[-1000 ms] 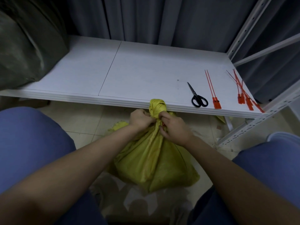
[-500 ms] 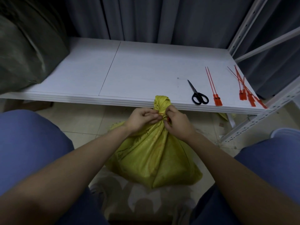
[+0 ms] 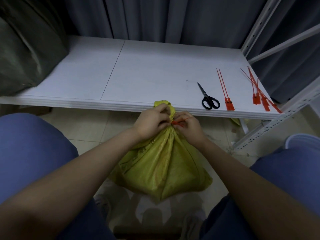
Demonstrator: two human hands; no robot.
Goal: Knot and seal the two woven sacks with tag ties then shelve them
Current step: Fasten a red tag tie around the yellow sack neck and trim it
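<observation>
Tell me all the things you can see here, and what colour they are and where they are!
Yellow woven sack: one, yellow, on the floor between the knees, neck knotted.
Red plastic tag tie at the sack neck: one, red, under the knot, between the hands.
Loose red tag ties: a pair right of the scissors, plus a small pile at the shelf's right end; the pile's count is unclear.
Black-handled scissors: one, black, near the shelf's front edge.
White shelf board: one, white, behind the sack.
Dark green sack: one, dark green, on the shelf's left end.
Grey curtain: grey, behind the shelf.
Left hand: gripping the knot.
Right hand: pinching the tie.
</observation>
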